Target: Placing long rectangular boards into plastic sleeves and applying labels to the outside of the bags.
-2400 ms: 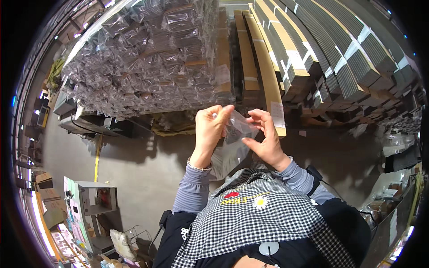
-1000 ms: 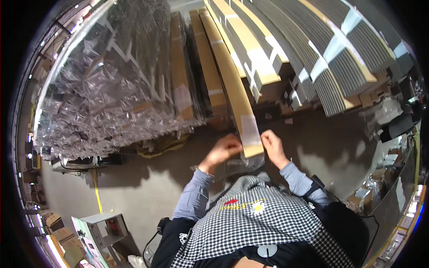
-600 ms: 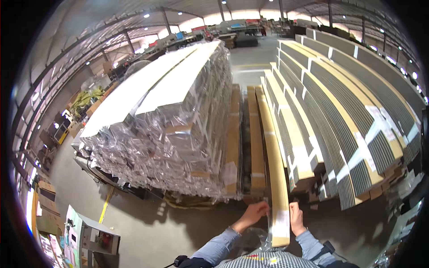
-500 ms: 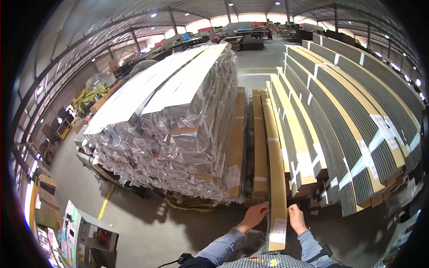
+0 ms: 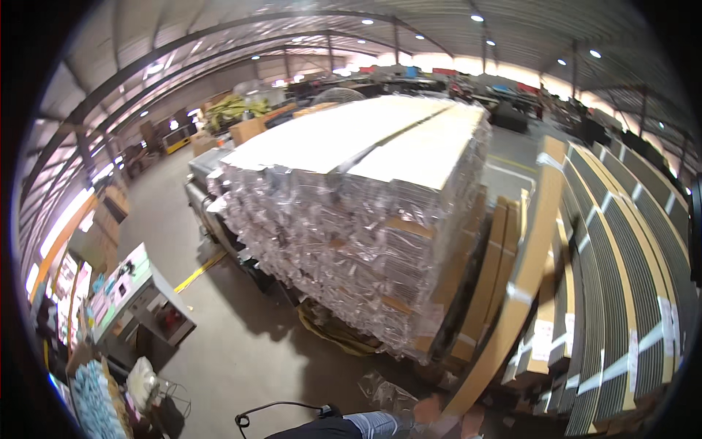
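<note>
A long, narrow bundle faced with brown cardboard (image 5: 528,256) and bound with pale straps rises at a slant away from me. Its near end lies between my two hands at the lower edge. My left hand (image 5: 426,411) is closed at the left side of that end, somewhat blurred. My right hand (image 5: 472,421) grips the other side, partly cut off by the picture's edge. Left of the bundle, more brown cardboard-faced lengths (image 5: 488,274) stand beside a big plastic-wrapped stack (image 5: 329,212) with white tops.
Rows of dark-edged strapped bundles (image 5: 610,293) stand close on the right. Crumpled clear film (image 5: 387,391) lies on the floor near my left hand. A grey cabinet (image 5: 146,300) and a bale of light-blue pieces (image 5: 99,399) are at the left.
My view has swung to the left, so the stacks sit further right. The long bundle has been raised, its far end now above its neighbours. Both hands are lower in the picture.
</note>
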Motion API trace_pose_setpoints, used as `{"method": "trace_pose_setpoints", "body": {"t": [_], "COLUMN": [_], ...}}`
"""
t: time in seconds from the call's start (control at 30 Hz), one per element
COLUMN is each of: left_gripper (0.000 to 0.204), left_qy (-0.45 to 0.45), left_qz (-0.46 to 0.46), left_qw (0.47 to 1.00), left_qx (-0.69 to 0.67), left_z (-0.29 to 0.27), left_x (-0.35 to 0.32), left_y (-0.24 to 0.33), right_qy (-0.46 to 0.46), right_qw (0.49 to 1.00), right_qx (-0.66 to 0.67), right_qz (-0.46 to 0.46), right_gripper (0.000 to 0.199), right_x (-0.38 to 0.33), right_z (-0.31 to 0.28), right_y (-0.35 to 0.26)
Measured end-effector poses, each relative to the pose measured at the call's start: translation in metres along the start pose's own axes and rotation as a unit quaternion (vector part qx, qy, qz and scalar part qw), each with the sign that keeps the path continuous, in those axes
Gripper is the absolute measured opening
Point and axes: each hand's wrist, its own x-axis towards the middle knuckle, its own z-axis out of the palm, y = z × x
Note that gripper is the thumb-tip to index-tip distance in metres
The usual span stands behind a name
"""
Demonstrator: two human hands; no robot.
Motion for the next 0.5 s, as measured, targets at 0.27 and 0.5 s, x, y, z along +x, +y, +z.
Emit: {"method": "trace_pose_setpoints", "body": {"t": [0.27, 0.5], "left_gripper": [0.049, 0.052], "left_qy": [0.161, 0.247], "left_qz": [-0.077, 0.103], "left_qw": [0.973, 0.933], "left_qx": [-0.147, -0.241], "left_z": [-0.149, -0.172], "left_x": [-0.072, -0.161], "left_y": [0.127, 0.127], "right_qy": [0.008, -0.078], "right_qw": [0.907, 0.897], "right_qx": [0.346, 0.396], "right_qz": [0.24, 0.179], "right_gripper": [0.018, 0.029], "right_x": [0.035, 0.045], "right_z": [-0.061, -0.092], "right_y": [-0.041, -0.13]}}
